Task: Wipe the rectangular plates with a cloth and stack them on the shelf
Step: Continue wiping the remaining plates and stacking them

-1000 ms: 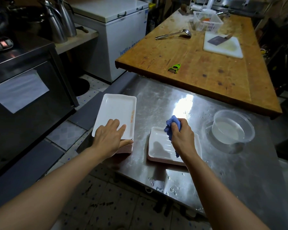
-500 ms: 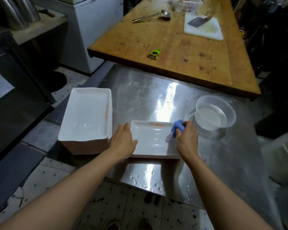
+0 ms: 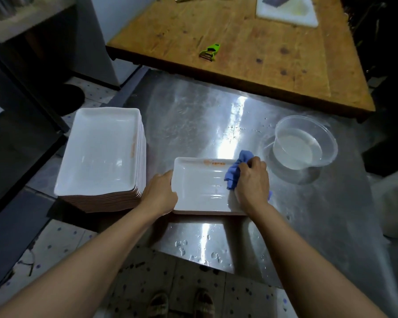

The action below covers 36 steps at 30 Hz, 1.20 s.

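White rectangular plate (image 3: pixel 202 189) lies flat on the steel desk (image 3: pixel 193 120), mid-wipe. The left hand (image 3: pixel 159 195) grips its left rim; the right hand (image 3: pixel 253 183) clutches a blue cloth (image 3: pixel 236 172) pressed on the plate's right end. A tall plate stack (image 3: pixel 101 154) stands just beside it, near a clear tub of water (image 3: pixel 304 145). Judged early: wiping is under way, and no shelf stacking is visible.

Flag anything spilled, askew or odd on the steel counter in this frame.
Water droplets lie scattered along the steel counter's near edge, below the plate being wiped. The stack of plates overhangs the counter's left edge a little. The clear tub of water stands upright; nothing looks damaged.
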Tool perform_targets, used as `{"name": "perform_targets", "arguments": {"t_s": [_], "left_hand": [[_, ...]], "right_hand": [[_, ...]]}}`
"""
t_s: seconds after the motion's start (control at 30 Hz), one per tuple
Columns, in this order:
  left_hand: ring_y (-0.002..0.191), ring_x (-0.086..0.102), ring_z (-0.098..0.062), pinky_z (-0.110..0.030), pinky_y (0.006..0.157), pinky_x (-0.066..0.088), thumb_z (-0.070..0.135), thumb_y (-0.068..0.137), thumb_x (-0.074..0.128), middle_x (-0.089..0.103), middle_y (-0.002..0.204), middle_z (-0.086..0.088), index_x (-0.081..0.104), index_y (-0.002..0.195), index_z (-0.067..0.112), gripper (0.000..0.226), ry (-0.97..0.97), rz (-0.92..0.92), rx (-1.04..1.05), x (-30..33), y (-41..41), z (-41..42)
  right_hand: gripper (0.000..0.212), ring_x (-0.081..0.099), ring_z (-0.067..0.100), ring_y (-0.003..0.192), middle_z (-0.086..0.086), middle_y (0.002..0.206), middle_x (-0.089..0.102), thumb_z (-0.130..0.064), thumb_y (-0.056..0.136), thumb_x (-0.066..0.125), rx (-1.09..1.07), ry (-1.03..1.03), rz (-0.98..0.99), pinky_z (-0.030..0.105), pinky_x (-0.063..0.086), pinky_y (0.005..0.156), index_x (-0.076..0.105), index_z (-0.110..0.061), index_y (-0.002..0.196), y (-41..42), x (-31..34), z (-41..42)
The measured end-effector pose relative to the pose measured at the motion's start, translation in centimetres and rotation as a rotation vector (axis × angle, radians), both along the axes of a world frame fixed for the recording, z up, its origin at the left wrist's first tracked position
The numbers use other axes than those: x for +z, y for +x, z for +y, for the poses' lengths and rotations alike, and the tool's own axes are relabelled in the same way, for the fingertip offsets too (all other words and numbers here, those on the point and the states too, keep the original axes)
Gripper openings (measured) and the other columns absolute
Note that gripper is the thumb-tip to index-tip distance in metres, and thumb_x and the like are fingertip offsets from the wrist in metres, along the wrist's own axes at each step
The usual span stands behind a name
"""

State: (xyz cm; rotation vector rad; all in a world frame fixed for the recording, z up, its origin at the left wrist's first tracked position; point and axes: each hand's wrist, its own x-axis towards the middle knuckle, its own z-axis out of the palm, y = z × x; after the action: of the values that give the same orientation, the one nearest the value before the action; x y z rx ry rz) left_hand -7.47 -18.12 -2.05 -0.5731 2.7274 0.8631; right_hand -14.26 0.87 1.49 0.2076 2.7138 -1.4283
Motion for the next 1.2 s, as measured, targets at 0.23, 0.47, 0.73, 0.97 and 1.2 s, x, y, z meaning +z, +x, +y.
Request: {"name": "perform_targets", "arguments": {"t_s": [0.23, 0.47, 0.73, 0.97, 1.2], "left_hand": [[0.099, 0.056, -0.031, -0.029, 0.08, 0.044, 0.007, 0.078, 0.05, 0.052, 0.111, -0.01, 0.05, 0.129, 0.025, 0.054, 0.061, 0.009, 0.034, -0.3, 0.2, 0.1], [0.103, 0.055, -0.031, -0.033, 0.085, 0.047, 0.005, 0.078, 0.053, 0.053, 0.118, -0.01, 0.046, 0.134, 0.026, 0.06, 0.143, 0.059, 0.06, -0.8, 0.4, 0.2], [0.097, 0.057, -0.033, -0.029, 0.075, 0.044, 0.009, 0.081, 0.057, 0.057, 0.109, -0.013, 0.056, 0.119, 0.019, 0.039, 0.242, 0.055, 0.065, -1.0, 0.4, -0.4], [0.069, 0.056, -0.02, -0.031, 0.063, 0.05, -0.008, 0.079, 0.05, 0.063, 0.081, -0.006, 0.06, 0.093, 0.023, 0.035, 0.624, 0.052, 0.143, 1.3, 1.4, -0.4], [0.055, 0.056, -0.022, -0.028, 0.049, 0.05, -0.004, 0.089, 0.04, 0.064, 0.076, -0.01, 0.059, 0.1, 0.028, 0.039, 0.682, 0.03, 0.322, 2.0, 1.3, 0.7]], "right_hand": [[0.022, 0.063, 0.023, 0.074, 0.008, 0.083, 0.063, -0.03, 0.087, 0.036, 0.197, 0.045, -0.03, 0.048, 0.052, 0.075, 0.052, -0.017, 0.078, 0.2, -3.1, -3.9], [0.051, 0.044, 0.031, 0.106, 0.018, 0.116, 0.05, -0.016, 0.072, 0.044, 0.628, 0.273, 0.014, 0.037, 0.038, 0.091, 0.061, -0.005, 0.118, 1.4, -1.9, -8.6], [0.032, 0.054, 0.03, 0.096, 0.015, 0.1, 0.061, -0.008, 0.066, 0.054, 0.799, 0.303, -0.019, 0.038, 0.04, 0.088, 0.068, -0.005, 0.094, 1.7, -1.3, -7.6], [0.032, 0.046, 0.026, 0.113, 0.005, 0.126, 0.052, -0.01, 0.081, 0.067, 0.889, 0.431, -0.037, 0.037, 0.038, 0.094, 0.065, -0.019, 0.112, 3.4, -1.1, -5.7], [0.04, 0.037, 0.022, 0.122, 0.0, 0.131, 0.045, -0.015, 0.083, 0.061, 0.931, 0.521, 0.01, 0.039, 0.024, 0.099, 0.055, -0.025, 0.122, 6.0, -1.0, -4.5]]}}
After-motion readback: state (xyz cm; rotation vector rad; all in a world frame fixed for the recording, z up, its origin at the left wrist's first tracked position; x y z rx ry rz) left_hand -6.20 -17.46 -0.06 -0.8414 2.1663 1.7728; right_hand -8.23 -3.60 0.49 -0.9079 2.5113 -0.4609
